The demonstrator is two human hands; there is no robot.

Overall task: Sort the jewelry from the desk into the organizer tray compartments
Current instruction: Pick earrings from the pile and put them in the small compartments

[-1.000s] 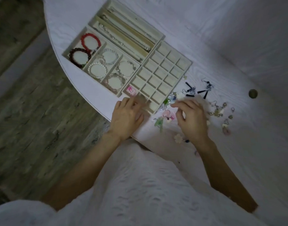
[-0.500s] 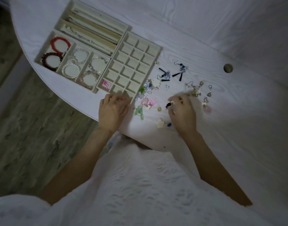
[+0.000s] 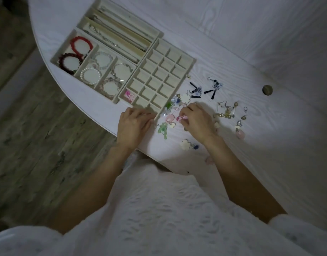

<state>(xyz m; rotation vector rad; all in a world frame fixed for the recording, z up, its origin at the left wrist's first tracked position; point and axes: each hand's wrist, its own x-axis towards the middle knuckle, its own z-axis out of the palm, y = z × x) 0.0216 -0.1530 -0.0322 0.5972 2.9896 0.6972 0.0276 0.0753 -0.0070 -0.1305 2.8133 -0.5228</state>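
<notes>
Now right hand [image 3: 196,121] pinches a pink earring [image 3: 183,118]; before, a dark one.

Her left hand [image 3: 134,126] rests on the organizer tray [image 3: 184,71] at its six o'clock corner; right hand [image 3: 197,120] pinches a pink earring [image 3: 183,118] among loose jewelry.

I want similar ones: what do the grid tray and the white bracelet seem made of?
Grid tray: probably fabric-covered board, velvet-like; beige, matte, soft-edged dividers, no glare. White bracelet: pearl-like beads, likely faux or real pearl; round, glossy white. The dim picture leaves both open.
</notes>
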